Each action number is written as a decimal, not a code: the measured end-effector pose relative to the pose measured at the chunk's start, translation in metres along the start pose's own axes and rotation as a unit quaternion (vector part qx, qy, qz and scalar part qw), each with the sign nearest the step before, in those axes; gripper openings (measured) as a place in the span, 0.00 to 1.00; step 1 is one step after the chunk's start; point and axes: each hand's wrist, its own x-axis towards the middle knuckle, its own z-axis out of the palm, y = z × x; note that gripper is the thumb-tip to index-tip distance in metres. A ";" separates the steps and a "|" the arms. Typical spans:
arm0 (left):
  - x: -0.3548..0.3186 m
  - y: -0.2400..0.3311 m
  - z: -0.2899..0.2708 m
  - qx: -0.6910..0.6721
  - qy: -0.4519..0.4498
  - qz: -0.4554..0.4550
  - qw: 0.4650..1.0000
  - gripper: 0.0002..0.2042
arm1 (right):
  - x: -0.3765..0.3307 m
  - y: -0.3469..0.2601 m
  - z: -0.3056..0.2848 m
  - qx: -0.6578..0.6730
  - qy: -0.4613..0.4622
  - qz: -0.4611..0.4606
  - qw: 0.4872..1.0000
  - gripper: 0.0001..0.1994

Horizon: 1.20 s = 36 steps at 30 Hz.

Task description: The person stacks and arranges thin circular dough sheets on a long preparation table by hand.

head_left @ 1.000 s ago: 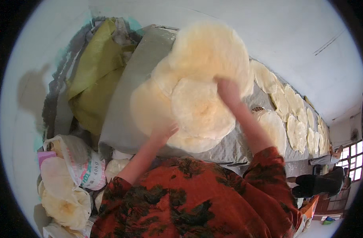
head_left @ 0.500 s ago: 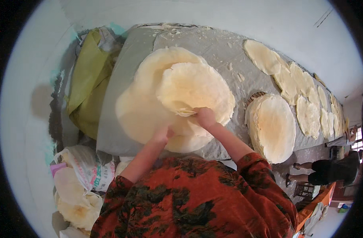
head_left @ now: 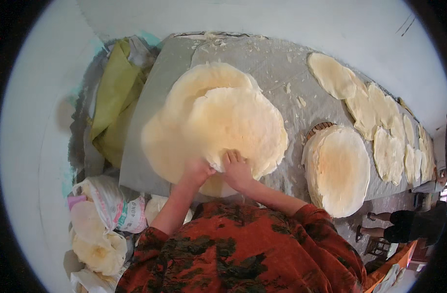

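Large thin pale round flatbread sheets [head_left: 218,122] lie overlapped on the grey cloth-covered table [head_left: 277,63]. My left hand [head_left: 196,172] and my right hand [head_left: 236,169] sit side by side at the near edge of the top sheet, fingers gripping its rim. The sheets spread flat on the cloth in front of me. Both forearms reach up from my red and dark patterned top.
A stack of round sheets [head_left: 338,168] rests on a woven tray to the right. A row of several more sheets [head_left: 375,112] runs along the table. Yellow-green cloth [head_left: 111,97] lies left. Sacks and bags [head_left: 109,215] with folded sheets sit lower left. Another person's legs [head_left: 404,224] are at right.
The sheets were held up and tilted toward the camera a second ago; now they lie lowered and flat on the table, with both hands drawn together at the near edge.
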 end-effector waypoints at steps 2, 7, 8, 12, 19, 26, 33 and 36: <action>-0.003 0.018 0.019 -0.023 -0.006 -0.003 1.000 0.17 | 0.002 0.025 0.025 0.091 -0.157 0.087 0.980 0.13; -0.018 0.027 0.004 0.037 0.111 0.017 0.993 0.15 | 0.184 0.122 -0.096 0.138 -0.185 0.141 0.963 0.09; -0.018 0.026 -0.001 0.071 0.186 0.038 0.979 0.15 | 0.208 0.116 -0.130 0.089 -0.126 0.083 0.984 0.09; -0.016 0.052 0.004 -0.028 0.235 -0.028 0.971 0.14 | 0.221 0.081 -0.181 0.026 -0.077 0.056 0.995 0.08; 0.022 0.031 0.001 0.233 0.231 0.019 0.945 0.08 | 0.069 0.058 -0.017 0.042 -0.125 0.095 0.987 0.05; 0.028 0.093 0.018 0.060 0.077 -0.112 0.989 0.06 | 0.054 0.092 0.018 0.152 -0.096 0.136 0.974 0.06; 0.032 0.062 0.011 -0.207 0.039 -0.158 0.965 0.10 | 0.049 0.042 -0.024 0.058 -0.192 0.110 0.973 0.13; 0.047 -0.010 -0.045 -0.057 -0.068 -0.056 0.995 0.10 | 0.009 0.004 0.013 0.128 -0.058 0.068 0.988 0.15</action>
